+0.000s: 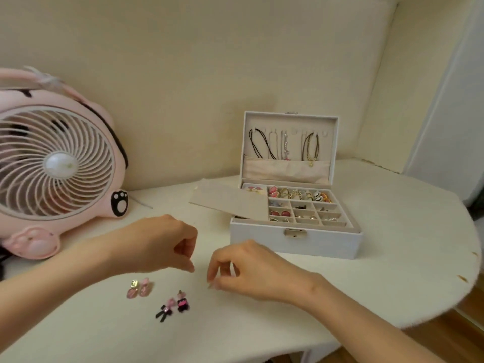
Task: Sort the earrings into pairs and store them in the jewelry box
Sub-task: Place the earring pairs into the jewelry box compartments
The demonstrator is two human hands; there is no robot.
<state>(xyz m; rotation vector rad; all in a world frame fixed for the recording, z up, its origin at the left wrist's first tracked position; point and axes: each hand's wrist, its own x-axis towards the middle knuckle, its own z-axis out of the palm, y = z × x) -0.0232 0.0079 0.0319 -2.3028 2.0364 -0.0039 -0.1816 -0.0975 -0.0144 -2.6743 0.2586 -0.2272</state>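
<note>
Head: panel (pixel 230 203) seemingly overhangs jewelry box (pixel 296 242).

1. A pink desk fan (pixel 56 163) with paw-shaped feet stands at my far left, near the cream wall (pixel 183 74).
2. The white bench (pixel 392 244) carries it; its right edge shows brown chips.
3. Wooden floor (pixel 466 334) shows beyond that edge.

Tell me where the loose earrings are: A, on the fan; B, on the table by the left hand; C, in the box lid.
B: the pink earrings and black earrings lie on the table, just below the left hand.
</note>
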